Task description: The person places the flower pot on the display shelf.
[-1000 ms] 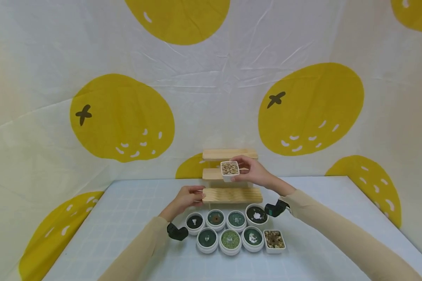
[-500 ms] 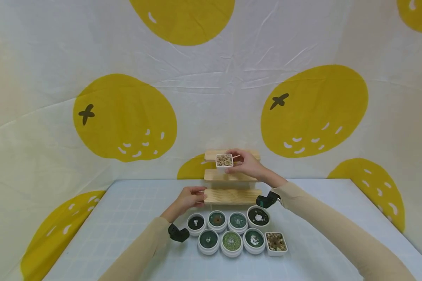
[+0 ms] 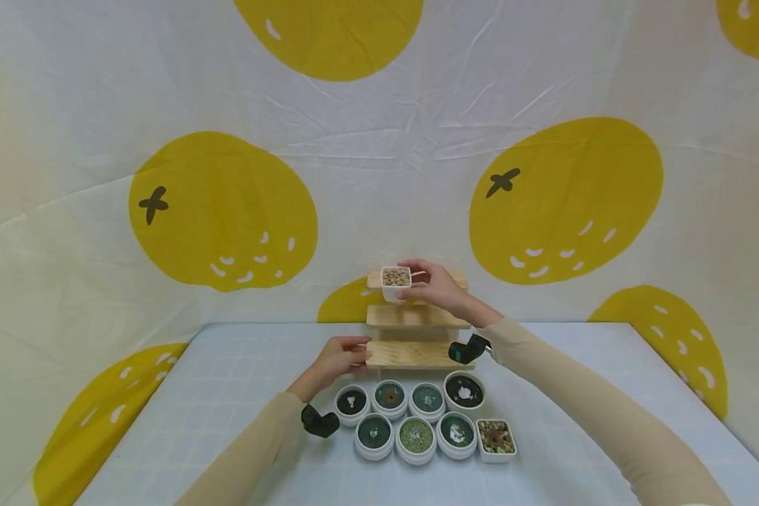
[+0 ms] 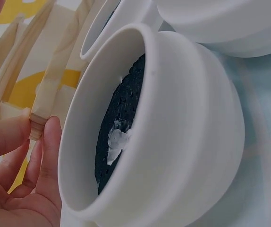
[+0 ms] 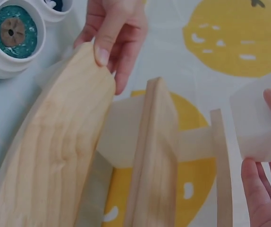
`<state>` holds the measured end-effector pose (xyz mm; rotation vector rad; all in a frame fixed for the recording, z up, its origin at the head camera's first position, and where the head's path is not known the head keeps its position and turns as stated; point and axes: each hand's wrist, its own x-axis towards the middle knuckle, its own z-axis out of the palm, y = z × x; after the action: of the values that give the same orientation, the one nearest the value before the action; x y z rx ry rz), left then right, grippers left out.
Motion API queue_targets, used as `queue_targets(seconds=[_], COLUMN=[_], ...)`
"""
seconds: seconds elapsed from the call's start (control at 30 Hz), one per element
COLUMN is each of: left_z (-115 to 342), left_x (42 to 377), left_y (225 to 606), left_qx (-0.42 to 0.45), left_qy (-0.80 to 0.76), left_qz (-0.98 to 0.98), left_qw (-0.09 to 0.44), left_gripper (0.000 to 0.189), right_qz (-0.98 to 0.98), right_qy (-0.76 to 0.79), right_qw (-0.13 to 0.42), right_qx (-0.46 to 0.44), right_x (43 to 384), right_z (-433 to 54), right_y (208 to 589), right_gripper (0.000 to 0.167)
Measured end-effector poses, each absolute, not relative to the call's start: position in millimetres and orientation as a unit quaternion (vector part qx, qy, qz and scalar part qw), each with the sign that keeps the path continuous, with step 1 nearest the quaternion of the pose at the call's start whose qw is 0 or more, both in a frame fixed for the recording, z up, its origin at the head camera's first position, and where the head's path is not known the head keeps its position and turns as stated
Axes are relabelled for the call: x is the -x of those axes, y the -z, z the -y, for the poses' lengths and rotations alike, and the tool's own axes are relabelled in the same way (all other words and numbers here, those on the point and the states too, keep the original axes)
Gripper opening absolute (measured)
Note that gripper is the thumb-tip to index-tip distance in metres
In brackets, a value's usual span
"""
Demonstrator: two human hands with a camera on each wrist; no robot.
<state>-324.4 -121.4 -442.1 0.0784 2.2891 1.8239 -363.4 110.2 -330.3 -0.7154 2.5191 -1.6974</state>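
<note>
A three-step wooden stand rises at the back of the table, its lowest board [image 3: 417, 355] broad and pale. My left hand [image 3: 338, 357] pinches that board's left end between thumb and fingers; the left wrist view shows the same grip, with the thumb [image 4: 8, 132] on the wood. My right hand [image 3: 435, 287] holds a small square white pot [image 3: 393, 292] filled with tan pebbles, upright in front of the top board [image 3: 374, 280]. In the right wrist view the pot's white side [image 5: 256, 120] is beside the top board's edge [image 5: 220, 165], fingers around it.
Several round white pots [image 3: 415, 457] with dark or green filling stand in two rows before the stand. A square pebble-filled pot [image 3: 496, 439] ends the front row at right. Behind hangs a white cloth [image 3: 379, 197] printed with yellow fruit.
My right hand has lifted the square pot up and left, from in front of the middle board to the top board. The left hand keeps its grip on the lowest board.
</note>
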Motion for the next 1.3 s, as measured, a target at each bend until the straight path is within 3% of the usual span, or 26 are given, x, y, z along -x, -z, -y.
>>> queue_targets(seconds=[1.3], left_z=[120], left_x=[321], left_y=[440], left_qx=[-0.031], left_qy=[-0.616], left_qz=[-0.78], left_qw=[0.106], left_gripper=[0.037], right_qz=[-0.791], right_qy=[0.579], right_qw=[0.0], right_qx=[0.198], right_x=[385], right_z=[-89], right_y=[335], right_gripper=[0.065])
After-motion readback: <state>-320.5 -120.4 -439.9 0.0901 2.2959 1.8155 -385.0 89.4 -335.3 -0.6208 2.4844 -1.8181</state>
